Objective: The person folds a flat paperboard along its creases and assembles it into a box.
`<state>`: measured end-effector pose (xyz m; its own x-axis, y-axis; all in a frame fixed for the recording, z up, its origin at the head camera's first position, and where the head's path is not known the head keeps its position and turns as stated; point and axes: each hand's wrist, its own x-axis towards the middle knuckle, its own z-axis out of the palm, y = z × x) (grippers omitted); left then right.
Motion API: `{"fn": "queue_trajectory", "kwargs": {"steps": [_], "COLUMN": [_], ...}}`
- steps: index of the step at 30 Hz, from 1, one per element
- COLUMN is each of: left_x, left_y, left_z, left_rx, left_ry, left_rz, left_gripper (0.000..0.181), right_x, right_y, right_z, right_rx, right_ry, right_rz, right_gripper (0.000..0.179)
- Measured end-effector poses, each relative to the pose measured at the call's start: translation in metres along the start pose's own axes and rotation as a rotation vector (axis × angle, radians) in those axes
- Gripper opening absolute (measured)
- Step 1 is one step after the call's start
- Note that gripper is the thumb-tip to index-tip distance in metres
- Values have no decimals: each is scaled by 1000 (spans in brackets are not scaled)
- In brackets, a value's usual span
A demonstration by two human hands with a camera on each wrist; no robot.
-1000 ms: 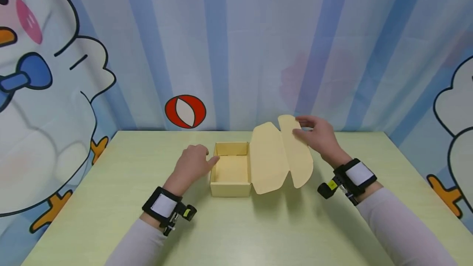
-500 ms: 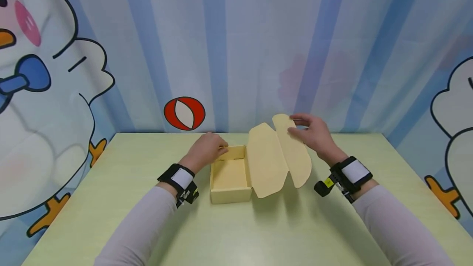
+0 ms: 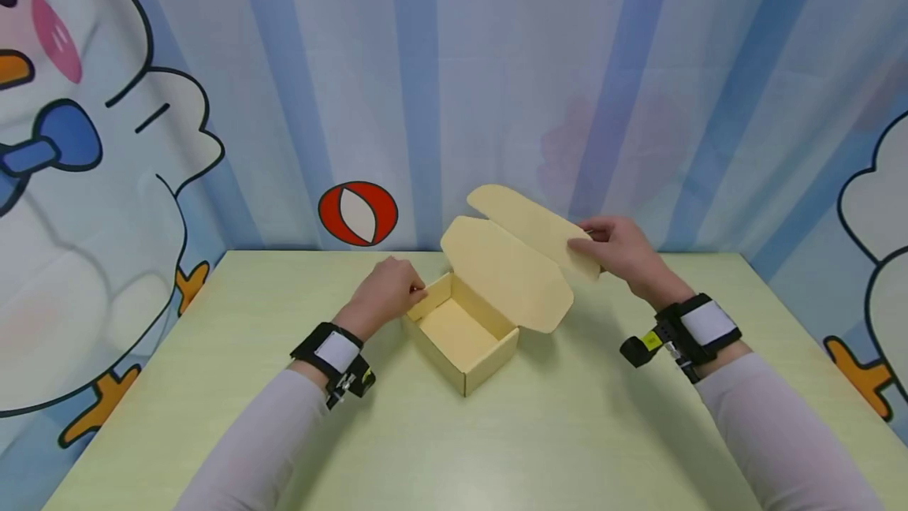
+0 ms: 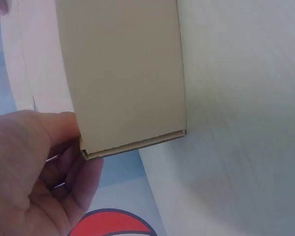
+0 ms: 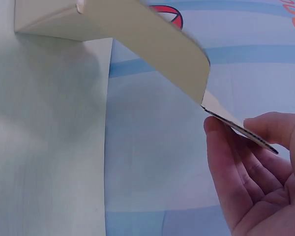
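In the head view, an open cardboard box (image 3: 489,365) sits on the table (image 3: 603,448) between the two hands, its long axis running from far left to near right. The left hand (image 3: 386,290) grips the box's far-left end, so the body lies just to its right. The lid (image 3: 511,266) leans open from the far-right long side, and its flap (image 3: 539,223) slants toward the right hand (image 3: 627,255), which pinches that flap's right end. The left hand is thus nearer the body, the right nearer the flap.

In the left wrist view, the thumb and fingers hold the end corner.

In the right wrist view, the thumb and fingers meet across the flap, well apart from the body.
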<state>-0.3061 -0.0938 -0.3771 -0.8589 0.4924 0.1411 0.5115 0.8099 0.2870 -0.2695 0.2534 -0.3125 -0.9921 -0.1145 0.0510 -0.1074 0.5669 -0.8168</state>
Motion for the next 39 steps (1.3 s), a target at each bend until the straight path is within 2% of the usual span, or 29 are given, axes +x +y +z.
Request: {"fn": "queue_trajectory", "kwargs": {"steps": [5,12,14,20,25,29,31,35,39], "left_x": [-8,-16,-18,-25,-27,-29,-31,-34,-38], "left_y": [1,14,18,26,30,29,27,22,18], "left_z": [3,9,12,19,22,24,25,26,26], "left_rx": [-70,-165,-194,-269,-305,-367,-419,-569,-720], "left_ry": [12,50,57,71,74,38,4,-67,-127], "left_rz": [-79,-190,-214,-245,-255,-273,-281,-304,-329], "left_gripper": [50,18,16,18,21,15,21,36,43], "right_x": [-1,0,1,5,4,-1,-4,-13,-24], "right_y": [6,18,22,30,35,42,46,55,61], "right_z": [-1,10,14,22,22,22,22,24,31], "right_rx": [15,173,198,246,250,283,297,290,259], "right_ry": [10,24,46,86,15,-55,-77,-122,-184], "right_rz": [23,-4,7,19,44,49,53,80,98], "right_gripper": [49,42,41,43,52,58,62,66,65]}}
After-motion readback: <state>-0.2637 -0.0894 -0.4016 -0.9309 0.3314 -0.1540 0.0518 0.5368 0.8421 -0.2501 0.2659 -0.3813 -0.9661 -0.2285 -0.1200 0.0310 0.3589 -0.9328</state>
